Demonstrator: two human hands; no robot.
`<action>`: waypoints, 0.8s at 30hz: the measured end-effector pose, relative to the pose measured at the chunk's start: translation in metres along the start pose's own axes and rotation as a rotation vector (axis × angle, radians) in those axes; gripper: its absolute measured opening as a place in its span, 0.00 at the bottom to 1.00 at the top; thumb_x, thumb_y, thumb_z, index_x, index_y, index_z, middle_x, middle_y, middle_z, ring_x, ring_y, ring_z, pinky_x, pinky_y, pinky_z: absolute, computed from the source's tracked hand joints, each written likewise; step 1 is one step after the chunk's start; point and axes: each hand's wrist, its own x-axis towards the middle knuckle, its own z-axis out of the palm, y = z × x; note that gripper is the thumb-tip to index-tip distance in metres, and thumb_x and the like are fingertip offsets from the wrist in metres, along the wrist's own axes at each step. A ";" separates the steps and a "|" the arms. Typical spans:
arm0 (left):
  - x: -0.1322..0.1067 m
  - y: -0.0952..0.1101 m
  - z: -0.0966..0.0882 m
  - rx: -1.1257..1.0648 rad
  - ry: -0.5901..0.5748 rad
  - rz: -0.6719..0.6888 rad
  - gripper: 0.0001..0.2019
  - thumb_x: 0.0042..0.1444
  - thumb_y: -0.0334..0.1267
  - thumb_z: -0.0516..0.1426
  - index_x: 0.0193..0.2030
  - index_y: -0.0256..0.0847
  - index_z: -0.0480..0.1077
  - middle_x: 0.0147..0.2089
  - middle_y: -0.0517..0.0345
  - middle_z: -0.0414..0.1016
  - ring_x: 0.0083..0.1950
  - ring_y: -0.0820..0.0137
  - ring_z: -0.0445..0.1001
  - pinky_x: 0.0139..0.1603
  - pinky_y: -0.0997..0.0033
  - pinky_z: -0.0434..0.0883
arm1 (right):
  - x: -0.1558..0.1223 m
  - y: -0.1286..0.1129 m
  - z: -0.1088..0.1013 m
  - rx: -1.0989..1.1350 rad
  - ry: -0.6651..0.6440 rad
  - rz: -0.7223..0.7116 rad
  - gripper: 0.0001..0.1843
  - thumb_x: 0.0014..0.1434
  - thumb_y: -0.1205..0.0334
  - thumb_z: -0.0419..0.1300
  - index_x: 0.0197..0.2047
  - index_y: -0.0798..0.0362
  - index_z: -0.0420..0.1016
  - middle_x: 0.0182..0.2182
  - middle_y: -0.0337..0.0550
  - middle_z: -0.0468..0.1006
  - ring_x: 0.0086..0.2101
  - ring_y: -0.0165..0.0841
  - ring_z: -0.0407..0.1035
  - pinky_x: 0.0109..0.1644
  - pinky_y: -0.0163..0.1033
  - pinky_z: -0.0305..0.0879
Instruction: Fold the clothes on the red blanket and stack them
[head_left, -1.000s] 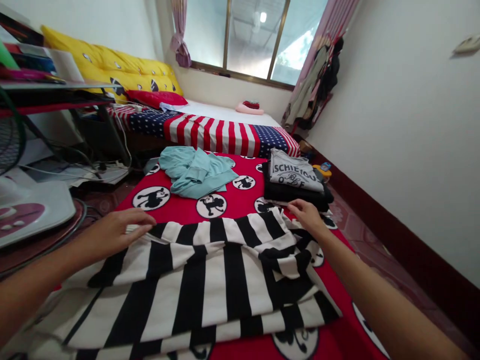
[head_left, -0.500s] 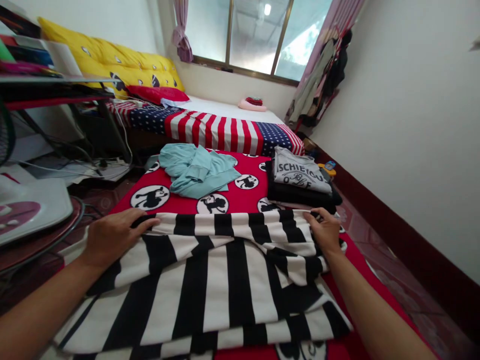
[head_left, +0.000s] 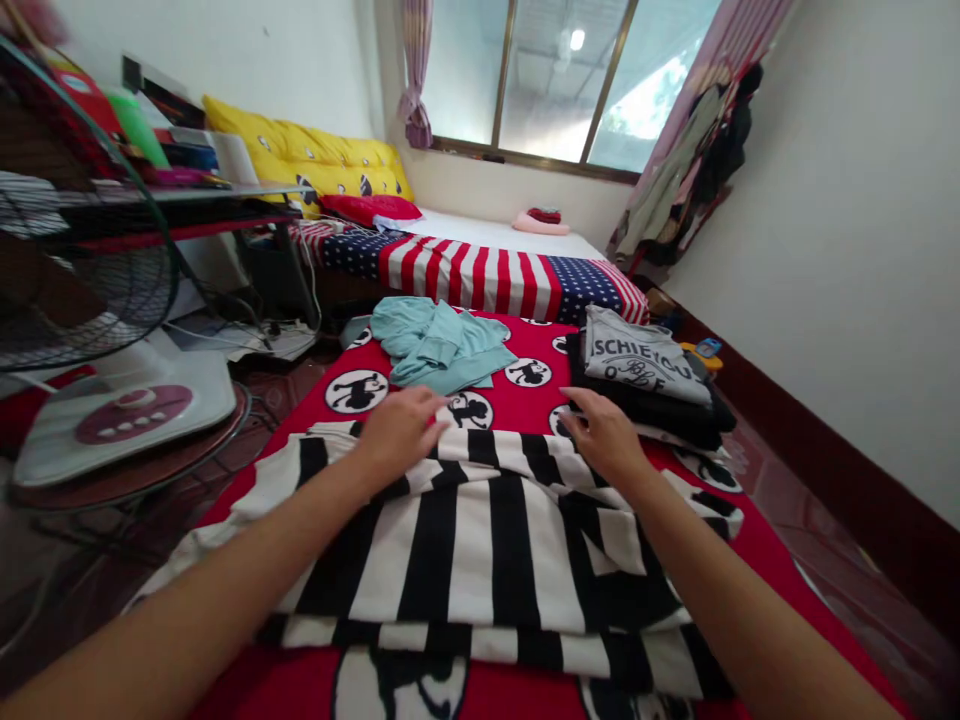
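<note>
A black-and-white striped garment lies spread and rumpled on the red cloth with monkey prints. My left hand hovers over its far edge, fingers apart and holding nothing. Over the same edge, farther right, my right hand is also open, thumb and fingers spread. Beyond my hands sits a crumpled light-teal garment. To the right, a grey lettered shirt rests on top of folded black clothes.
A bed with a stars-and-stripes cover stands at the back under the window. On the left are a fan on a round stool and a cluttered desk. Clothes hang by the right wall.
Both hands have let go of the striped garment's far edge. My left hand has moved inward to the right. The view has swung left, showing more of the fan.
</note>
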 end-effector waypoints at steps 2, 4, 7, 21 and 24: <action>-0.012 0.022 0.017 -0.129 -0.065 0.116 0.27 0.65 0.54 0.47 0.67 0.46 0.61 0.65 0.50 0.66 0.63 0.60 0.66 0.63 0.59 0.61 | -0.015 -0.018 0.021 0.064 -0.110 -0.149 0.26 0.66 0.54 0.50 0.66 0.49 0.62 0.61 0.49 0.69 0.61 0.43 0.62 0.65 0.54 0.54; -0.028 0.026 0.036 -0.126 -0.162 0.116 0.33 0.62 0.60 0.46 0.70 0.46 0.55 0.72 0.49 0.55 0.71 0.56 0.55 0.69 0.51 0.53 | -0.038 -0.016 0.046 0.021 -0.207 -0.152 0.30 0.66 0.49 0.48 0.69 0.48 0.57 0.65 0.48 0.63 0.65 0.44 0.55 0.66 0.57 0.51; -0.050 0.003 0.046 -0.101 -0.283 0.064 0.35 0.62 0.63 0.43 0.71 0.48 0.51 0.75 0.52 0.45 0.75 0.56 0.44 0.71 0.47 0.46 | -0.062 0.008 0.074 -0.059 -0.264 -0.080 0.34 0.66 0.44 0.45 0.70 0.48 0.54 0.68 0.47 0.56 0.67 0.44 0.48 0.67 0.59 0.48; -0.102 -0.114 0.007 0.297 -0.172 -0.263 0.26 0.63 0.49 0.44 0.63 0.40 0.64 0.71 0.40 0.55 0.72 0.43 0.48 0.64 0.29 0.49 | -0.099 0.055 -0.005 0.202 -0.065 0.145 0.17 0.60 0.58 0.54 0.48 0.50 0.78 0.51 0.49 0.78 0.52 0.43 0.72 0.59 0.51 0.65; -0.091 -0.095 0.014 0.195 -0.024 -0.191 0.26 0.63 0.52 0.44 0.60 0.40 0.66 0.71 0.42 0.55 0.71 0.43 0.51 0.65 0.33 0.51 | -0.132 0.097 -0.034 0.134 0.075 0.349 0.19 0.53 0.66 0.53 0.45 0.51 0.78 0.46 0.48 0.81 0.49 0.43 0.73 0.58 0.52 0.65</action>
